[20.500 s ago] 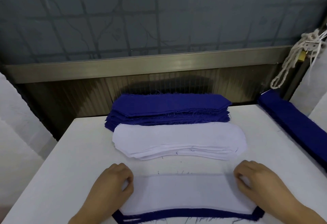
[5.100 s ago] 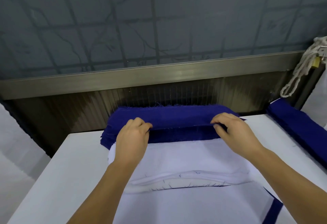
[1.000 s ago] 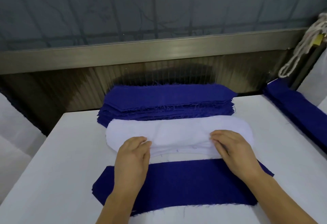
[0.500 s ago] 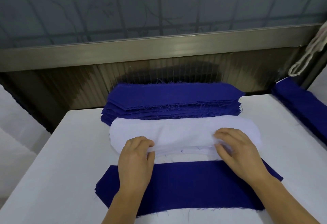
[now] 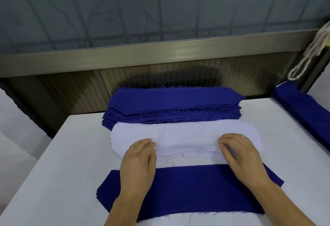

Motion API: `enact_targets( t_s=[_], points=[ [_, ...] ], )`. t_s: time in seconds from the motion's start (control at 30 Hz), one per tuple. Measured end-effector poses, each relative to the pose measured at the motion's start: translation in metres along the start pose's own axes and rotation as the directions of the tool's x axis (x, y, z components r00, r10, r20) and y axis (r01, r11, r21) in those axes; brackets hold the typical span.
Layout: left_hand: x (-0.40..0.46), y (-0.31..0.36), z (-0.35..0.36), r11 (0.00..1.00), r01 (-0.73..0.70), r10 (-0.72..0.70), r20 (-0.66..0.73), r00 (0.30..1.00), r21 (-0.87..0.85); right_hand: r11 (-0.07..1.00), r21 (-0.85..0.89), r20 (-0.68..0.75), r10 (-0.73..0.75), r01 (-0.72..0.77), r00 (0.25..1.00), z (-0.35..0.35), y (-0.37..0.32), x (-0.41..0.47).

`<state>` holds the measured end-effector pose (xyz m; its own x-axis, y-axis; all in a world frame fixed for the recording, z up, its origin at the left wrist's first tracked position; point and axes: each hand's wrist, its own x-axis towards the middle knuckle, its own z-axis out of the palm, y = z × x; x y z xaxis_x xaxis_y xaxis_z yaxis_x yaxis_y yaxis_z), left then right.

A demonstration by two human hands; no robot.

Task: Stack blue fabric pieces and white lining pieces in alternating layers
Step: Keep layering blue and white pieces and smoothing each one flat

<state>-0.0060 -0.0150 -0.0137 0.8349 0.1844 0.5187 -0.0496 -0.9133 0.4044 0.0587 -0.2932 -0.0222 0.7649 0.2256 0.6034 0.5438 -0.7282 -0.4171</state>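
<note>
We have both hands at the near edge of the white lining pile [image 5: 185, 136], which sits mid-tabletop between the tall stack of blue fabric pieces [image 5: 175, 104] at the back and the working stack just in front of us, topped by a blue piece [image 5: 192, 188]. Compared with a second ago, very little has shifted: the blue piece already lies flat on the working stack, and our hands have only crept slightly along the lining edge. What has changed is the lining itself. Its top sheet now shows a small lifted fold between our hands, where half a second ago it lay closer to the pile.

Our left hand [image 5: 137, 165] has its fingers [image 5: 150, 142] curled onto the lining's near edge, thumb tucked against them, pinching the top layer. Our right hand [image 5: 239, 156] does the same at the other end, fingers [image 5: 226, 141] bent over the edge and holding white cloth; how many sheets are caught we cannot tell.

We judge this as the start of peeling one lining piece free. The blue layer is down, so white is due next, and it should land squarely on the blue piece. The risk seems to be thin sheets clinging together, so separating just one matters. A further strip of blue cloth [image 5: 303, 111] lies at the tabletop's [image 5: 62, 163] right edge, untouched.
</note>
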Motion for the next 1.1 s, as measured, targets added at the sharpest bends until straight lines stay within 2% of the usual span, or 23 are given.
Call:
enact_targets(
  t_s=[0.13, 0.33, 0.5, 0.57, 0.63, 0.73, 0.8, 0.87, 0.9, 0.97, 1.03, 1.1],
  points=[
    [0.0, -0.001, -0.001, 0.999, -0.032, 0.033, -0.039, 0.999, 0.016, 0.998, 0.046, -0.007, 0.031, -0.03, 1.0, -0.003, -0.003, -0.003],
    [-0.003, -0.005, -0.013, 0.996, -0.086, 0.085, -0.154, 0.984, -0.001, 0.999, 0.034, -0.112, 0.001, 0.003, 0.994, -0.014, -0.008, -0.004],
    [-0.01, 0.001, -0.037, 0.982, -0.188, 0.185, -0.105, 0.977, -0.021, 0.999, 0.026, -0.137, -0.021, 0.024, 0.99, -0.038, -0.026, -0.009],
    [-0.013, 0.002, -0.051, 0.98, -0.187, 0.182, -0.078, 0.98, -0.067, 0.995, 0.087, -0.069, 0.044, -0.038, 0.997, -0.049, -0.03, -0.014],
    [-0.016, 0.001, -0.065, 0.98, -0.091, 0.092, -0.003, 0.996, -0.174, 0.969, 0.182, 0.071, 0.158, -0.168, 0.985, -0.057, -0.029, -0.021],
    [-0.019, -0.005, -0.078, 0.951, 0.14, -0.076, 0.234, 0.969, -0.274, 0.885, 0.244, 0.386, 0.286, -0.396, 0.877, -0.062, -0.018, -0.028],
    [-0.02, -0.009, -0.08, 0.946, 0.248, -0.144, 0.413, 0.899, -0.208, 0.853, 0.193, 0.508, 0.336, -0.485, 0.793, -0.063, -0.015, -0.029],
    [-0.02, -0.011, -0.076, 0.973, 0.227, -0.175, 0.478, 0.861, -0.052, 0.86, 0.119, 0.539, 0.364, -0.497, 0.759, -0.062, -0.015, -0.028],
    [-0.019, -0.012, -0.074, 0.977, 0.211, -0.189, 0.471, 0.862, 0.005, 0.865, 0.095, 0.529, 0.375, -0.493, 0.761, -0.06, -0.016, -0.027],
    [-0.016, -0.011, -0.069, 0.972, 0.234, -0.219, 0.399, 0.89, 0.011, 0.882, 0.102, 0.444, 0.374, -0.461, 0.814, -0.057, -0.019, -0.023],
    [-0.012, -0.005, -0.07, 0.975, 0.223, -0.208, 0.26, 0.943, -0.026, 0.927, 0.1, 0.273, 0.323, -0.361, 0.906, -0.056, -0.024, -0.019],
    [-0.011, -0.003, -0.072, 0.994, 0.112, -0.112, 0.077, 0.991, 0.001, 0.976, 0.073, 0.062, 0.201, -0.206, 0.978, -0.056, -0.028, -0.017]
  ],
)
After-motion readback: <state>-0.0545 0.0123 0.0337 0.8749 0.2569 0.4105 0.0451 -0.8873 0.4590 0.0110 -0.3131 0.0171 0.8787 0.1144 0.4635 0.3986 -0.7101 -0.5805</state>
